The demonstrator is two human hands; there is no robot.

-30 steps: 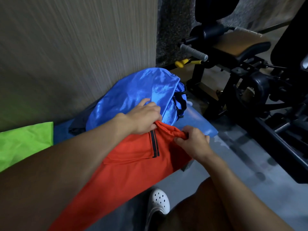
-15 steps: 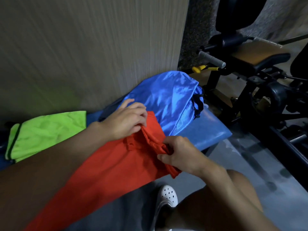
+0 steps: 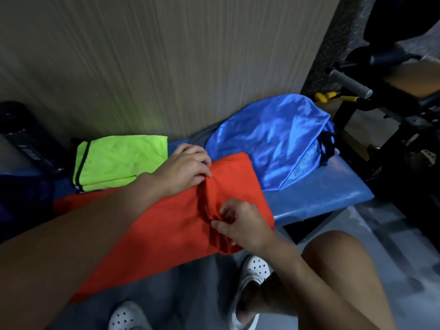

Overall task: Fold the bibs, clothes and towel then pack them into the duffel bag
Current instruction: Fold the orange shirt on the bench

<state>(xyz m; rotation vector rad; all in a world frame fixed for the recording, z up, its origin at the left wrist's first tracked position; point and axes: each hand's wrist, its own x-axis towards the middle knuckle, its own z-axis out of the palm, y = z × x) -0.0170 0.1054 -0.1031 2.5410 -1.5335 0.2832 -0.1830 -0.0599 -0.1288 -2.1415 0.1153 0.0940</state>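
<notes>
Since half a second ago: view swung left, so the green bib now shows whole; both hands sit closer along one ridge of the orange cloth, and the right hand is lower on it.

Item 1, orange bib (image 3: 166,225). Plain bright orange-red fabric, matte, no stripe showing. Lies across the blue bench pad (image 3: 319,198), its near edge hanging off the front of the bench towards the floor. Right end turned over in a flat flap; a bunched, pleated ridge runs between the two hands. Far corner touches the blue bag.

Item 2, left hand (image 3: 184,170). At the far end of the ridge, fingers curled, pinching the orange cloth at its upper edge.

Item 3, right hand (image 3: 242,226). At the near end of the ridge, thumb and bent fingers nipping the gathered pleats.

Item 4, green bib (image 3: 119,160). Neon yellow-green, black trim down its left side, folded to a rectangle, flat on the bench against the wall, just left of the left hand.

Item 5, blue bag (image 3: 273,139). Shiny, crumpled, black straps at its right end, on the bench against the wall.

Item 6, white perforated shoes (image 3: 254,270), on the grey floor below the bench.

Item 7, black exercise machine (image 3: 392,129), right of the bench.
</notes>
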